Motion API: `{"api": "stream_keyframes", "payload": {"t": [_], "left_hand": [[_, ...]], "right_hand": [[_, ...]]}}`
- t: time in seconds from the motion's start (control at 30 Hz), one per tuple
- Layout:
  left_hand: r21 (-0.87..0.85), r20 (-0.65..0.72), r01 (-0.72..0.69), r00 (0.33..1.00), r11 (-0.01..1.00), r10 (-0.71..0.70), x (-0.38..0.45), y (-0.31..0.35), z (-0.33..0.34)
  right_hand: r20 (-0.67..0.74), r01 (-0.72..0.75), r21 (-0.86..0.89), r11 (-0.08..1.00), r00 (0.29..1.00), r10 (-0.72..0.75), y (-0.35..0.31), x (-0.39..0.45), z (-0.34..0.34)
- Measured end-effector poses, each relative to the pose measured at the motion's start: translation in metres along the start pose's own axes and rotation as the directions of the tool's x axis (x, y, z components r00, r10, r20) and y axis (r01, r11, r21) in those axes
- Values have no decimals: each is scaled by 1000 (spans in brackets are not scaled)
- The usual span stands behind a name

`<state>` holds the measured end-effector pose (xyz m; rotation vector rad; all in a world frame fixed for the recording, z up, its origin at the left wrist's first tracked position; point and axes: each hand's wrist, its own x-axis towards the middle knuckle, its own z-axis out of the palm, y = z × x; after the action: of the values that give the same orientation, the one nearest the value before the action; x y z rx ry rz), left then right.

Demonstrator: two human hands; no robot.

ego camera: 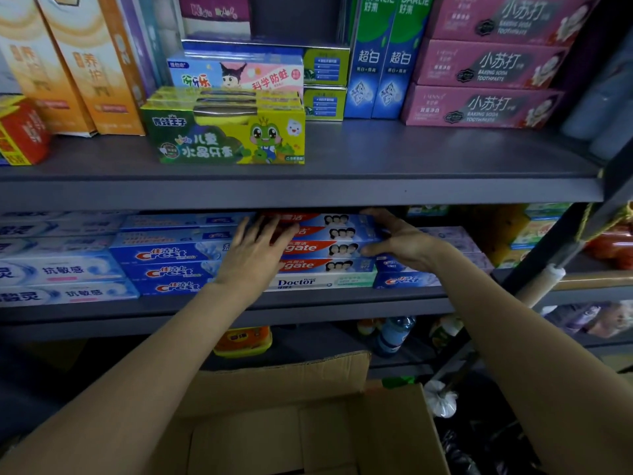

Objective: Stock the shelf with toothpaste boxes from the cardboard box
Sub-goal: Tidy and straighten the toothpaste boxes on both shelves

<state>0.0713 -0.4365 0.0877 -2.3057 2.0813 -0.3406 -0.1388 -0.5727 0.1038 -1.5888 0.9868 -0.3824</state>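
A stack of red and blue Colgate toothpaste boxes (334,240) lies on the middle shelf (342,299), on top of a white Doctor box (322,282). My left hand (255,250) lies flat with straight fingers against the left end of the stack. My right hand (399,240) curls its fingers and thumb round the right end of the upper Colgate boxes. The open cardboard box (291,423) sits below, between my forearms; its inside is hardly visible.
Blue Crest boxes (168,265) are stacked left of the Colgate stack, more Crest boxes (404,277) to its right. The upper shelf (411,156) carries a green frog carton (226,138), Darlie and pink baking-soda boxes. Bottles stand on the lowest shelf.
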Motion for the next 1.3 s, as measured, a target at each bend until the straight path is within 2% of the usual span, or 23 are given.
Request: {"api": "stream_keyframes", "payload": {"t": [0.17,0.27,0.4,0.53,0.6,0.67,0.73,0.83,0.93,1.0,1.07,1.17,1.3], "left_hand": [[70,-32,19,999,997,-17,6,-8,8],[113,-11,22,1000,993,-21,6,-6,6],[117,31,44,998,992,-48,3,3,-1],[105,40,54,997,993,-59,-1,8,-4],[83,-74,32,997,996,-25,-11,7,1],[71,-235,-42,970,997,58,-26,5,8],[31,-329,-144,933,989,146,-44,1,13],[17,-369,-232,903,972,222,-69,-11,10],[10,-394,-241,891,970,226,-85,-33,-1],[6,-424,-281,868,960,257,-95,-51,-13],[28,-464,-313,837,949,289,-106,-73,-28],[40,-536,-308,796,950,281,-121,-116,-51],[39,-593,-212,782,976,193,-143,-189,-94]], "right_hand": [[-2,3,-12,1000,1000,-3,1,0,3],[-49,10,-9,1000,999,-10,5,-2,9],[-185,19,117,993,983,3,23,1,35],[-383,16,208,978,921,66,37,0,49],[-467,-4,168,986,880,83,45,-9,56],[-537,-60,57,997,839,81,50,-22,62],[-564,-108,31,994,819,107,48,-36,69],[-499,-84,31,996,862,88,28,-54,84],[-427,-34,-58,998,904,6,0,-66,109],[-337,15,-142,990,939,-63,-24,-74,128],[-186,85,-299,950,972,-145,-54,-82,149],[-5,201,-404,893,975,-222,-102,-92,182],[92,367,-373,852,928,-360,-172,-92,232]]}}
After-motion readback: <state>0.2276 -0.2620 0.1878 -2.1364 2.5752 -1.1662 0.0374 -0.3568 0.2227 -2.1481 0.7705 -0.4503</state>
